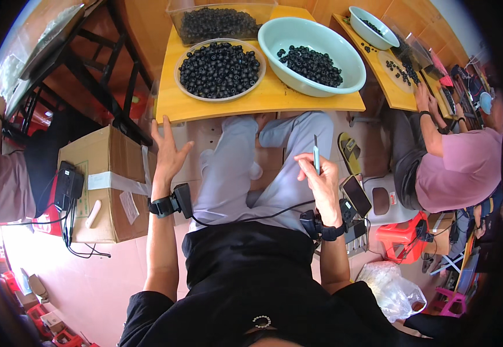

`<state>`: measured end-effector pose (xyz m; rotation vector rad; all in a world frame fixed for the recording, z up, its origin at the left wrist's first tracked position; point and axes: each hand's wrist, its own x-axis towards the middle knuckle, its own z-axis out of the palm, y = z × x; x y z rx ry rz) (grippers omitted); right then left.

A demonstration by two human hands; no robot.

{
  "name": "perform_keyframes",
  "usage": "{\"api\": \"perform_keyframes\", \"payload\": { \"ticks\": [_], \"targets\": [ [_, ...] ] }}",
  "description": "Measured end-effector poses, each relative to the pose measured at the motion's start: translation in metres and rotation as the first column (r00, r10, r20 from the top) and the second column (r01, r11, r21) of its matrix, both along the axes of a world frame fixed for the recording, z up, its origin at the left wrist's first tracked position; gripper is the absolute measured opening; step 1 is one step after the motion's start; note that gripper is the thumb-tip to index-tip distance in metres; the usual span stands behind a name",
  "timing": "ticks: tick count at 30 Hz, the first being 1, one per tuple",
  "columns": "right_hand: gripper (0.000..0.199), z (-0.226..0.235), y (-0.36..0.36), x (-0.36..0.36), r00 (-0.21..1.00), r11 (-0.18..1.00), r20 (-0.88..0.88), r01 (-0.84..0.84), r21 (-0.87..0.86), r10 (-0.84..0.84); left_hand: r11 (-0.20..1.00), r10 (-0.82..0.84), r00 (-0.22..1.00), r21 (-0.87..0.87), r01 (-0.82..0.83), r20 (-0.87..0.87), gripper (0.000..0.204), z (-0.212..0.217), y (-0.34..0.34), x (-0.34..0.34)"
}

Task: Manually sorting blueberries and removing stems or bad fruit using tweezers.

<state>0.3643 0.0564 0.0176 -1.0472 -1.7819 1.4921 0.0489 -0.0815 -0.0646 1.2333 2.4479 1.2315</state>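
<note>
My left hand [171, 151] is open, its fingers spread by the front left corner of the yellow table [216, 109]. A slim craft knife [316, 159] with a pale blue handle is held in my right hand [324, 184], blade pointing up and away, above my right thigh. Beyond my hands, a round shallow tray [177, 81] is heaped with small black bead-like balls [219, 69]. To its right stands a pale turquoise basin [352, 75] with more such balls [312, 65]. Behind the tray, a clear plastic box [173, 13] also holds black balls.
A cardboard box [130, 208] stands left of my left forearm, with a black device [69, 184] and cables on it. Co-workers sit on both sides; the right one [459, 168] works at another yellow table [381, 75]. A red stool [402, 237] and plastic bag [393, 289] lie right.
</note>
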Motion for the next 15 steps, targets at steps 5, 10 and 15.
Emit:
{"api": "perform_keyframes", "payload": {
  "ticks": [5,10,15],
  "targets": [
    [0.020,0.004,-0.004,0.000,1.000,1.000,-0.003,0.016,-0.002,-0.016,1.000,0.026,1.000,-0.018,-0.026,0.010,0.095,0.000,-0.003,-0.005],
    [0.018,0.010,-0.006,0.000,0.999,0.998,-0.006,0.048,-0.028,-0.048,1.000,-0.001,0.999,0.010,0.001,0.038,0.095,0.001,-0.006,0.000],
    [0.019,0.003,-0.007,-0.010,0.996,0.999,-0.089,-0.016,0.048,0.020,1.000,0.014,0.999,0.019,-0.015,0.030,0.086,0.006,-0.011,0.001]
  ]
}}
